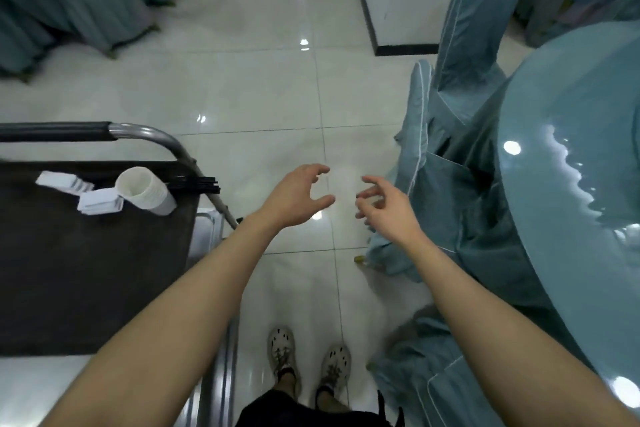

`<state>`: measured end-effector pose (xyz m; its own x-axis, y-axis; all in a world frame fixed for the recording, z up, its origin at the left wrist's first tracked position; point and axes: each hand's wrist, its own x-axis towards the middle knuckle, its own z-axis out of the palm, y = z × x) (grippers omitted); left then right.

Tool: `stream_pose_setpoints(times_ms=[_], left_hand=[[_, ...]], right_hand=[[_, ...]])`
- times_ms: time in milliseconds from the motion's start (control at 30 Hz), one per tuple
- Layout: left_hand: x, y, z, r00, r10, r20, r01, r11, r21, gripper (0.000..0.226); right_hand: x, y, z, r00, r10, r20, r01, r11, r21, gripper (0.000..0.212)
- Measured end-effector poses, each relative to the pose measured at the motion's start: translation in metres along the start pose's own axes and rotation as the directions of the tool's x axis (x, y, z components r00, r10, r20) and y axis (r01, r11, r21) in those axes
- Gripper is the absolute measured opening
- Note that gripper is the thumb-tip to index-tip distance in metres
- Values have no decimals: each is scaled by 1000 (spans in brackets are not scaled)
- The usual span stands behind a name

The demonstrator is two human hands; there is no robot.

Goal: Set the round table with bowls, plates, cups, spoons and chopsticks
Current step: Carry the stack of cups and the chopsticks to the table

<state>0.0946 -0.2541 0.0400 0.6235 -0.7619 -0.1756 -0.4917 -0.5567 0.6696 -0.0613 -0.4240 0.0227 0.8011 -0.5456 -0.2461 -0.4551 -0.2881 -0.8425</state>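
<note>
Two supplies lying at service cart's (69, 288) far right corner: white cup stack (145, 191) tipped on side, black chopsticks (199, 184) jutting past right edge. Left hand (298, 198), right hand (388, 208) hovering over floor, fingers loosely curled, apart, holding nothing. Round table (571, 184) standing right, visible top showing no settings. Risk: hasty reach rolling cups, sweeping chopsticks off edge.

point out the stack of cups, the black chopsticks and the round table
stack of cups (156, 199): head view, ribbed side of the stack
black chopsticks (201, 184): head view, middle of the bundle
round table (568, 204): head view, bare glossy top
</note>
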Motion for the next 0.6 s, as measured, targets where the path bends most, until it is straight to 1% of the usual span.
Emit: stream_pose_setpoints(times_ms=[100,233,333,433,467,533,600], left_hand=[[-27,-39,-22,992,-89,-84,86,996,-37,62],[-64,-80,-53,965,-179,-192,169,983,-69,59],[-88,-105,-80,927,-202,-317,184,979,-87,55],[-105,-129,-109,872,-224,-436,191,974,-117,50],[-109,-138,-119,848,-228,-479,208,974,-94,49],[-116,-157,-138,782,-185,-595,261,964,43,53],[-120,-174,-152,728,-117,-675,332,922,199,68]], right_hand=[[10,-25,43,994,-43,103,45,999,-25,49],[18,-55,98,974,-85,210,91,996,-18,48],[22,-77,133,953,-108,284,115,993,-9,49],[27,-98,165,933,-126,336,139,990,-13,48],[29,-105,175,928,-132,350,145,989,-11,48],[34,-117,193,919,-139,368,157,987,-20,49],[38,-126,206,916,-130,378,153,988,-33,50]])
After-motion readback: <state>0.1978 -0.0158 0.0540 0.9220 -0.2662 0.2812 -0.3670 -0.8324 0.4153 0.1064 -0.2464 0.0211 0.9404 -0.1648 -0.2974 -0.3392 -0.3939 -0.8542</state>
